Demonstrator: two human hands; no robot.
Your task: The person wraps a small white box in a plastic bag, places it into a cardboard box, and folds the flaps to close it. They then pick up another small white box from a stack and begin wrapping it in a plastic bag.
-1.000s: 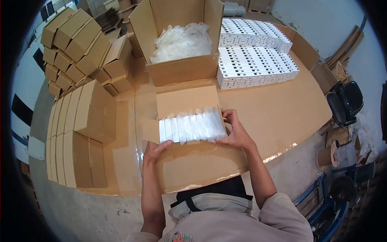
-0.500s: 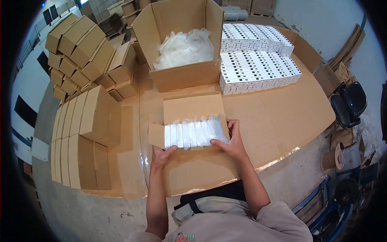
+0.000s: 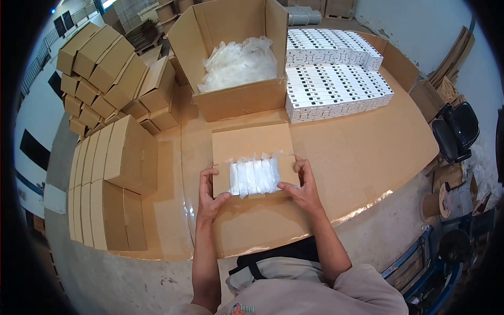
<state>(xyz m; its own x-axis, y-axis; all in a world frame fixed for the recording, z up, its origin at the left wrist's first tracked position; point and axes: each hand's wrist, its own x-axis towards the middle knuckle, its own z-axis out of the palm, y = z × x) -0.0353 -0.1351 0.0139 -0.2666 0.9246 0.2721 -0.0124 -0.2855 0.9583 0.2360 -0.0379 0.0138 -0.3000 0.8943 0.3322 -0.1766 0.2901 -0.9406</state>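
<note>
In the middle of the table a small cardboard box [image 3: 252,139] stands with its long rear flap up. Both short side flaps are folded inward over its ends. Between them shows a row of white items in clear plastic wrap [image 3: 254,176]. My left hand [image 3: 211,197] grips the box's left end, thumb on the near edge. At the right end my right hand [image 3: 305,186] holds the box, its thumb by the near edge and its fingers on the outer side.
Behind is a large open carton [image 3: 241,100] of clear plastic bags [image 3: 239,63]. White printed boxes [image 3: 338,94] are stacked at the back right. Closed cardboard boxes [image 3: 123,155] stand on the left, with more boxes [image 3: 100,58] piled behind. A black chair [image 3: 457,131] is at the far right.
The left and right flaps have folded inward over the ends of the white row. My left fingers have moved up along the box's left side. My right hand has shifted slightly.
</note>
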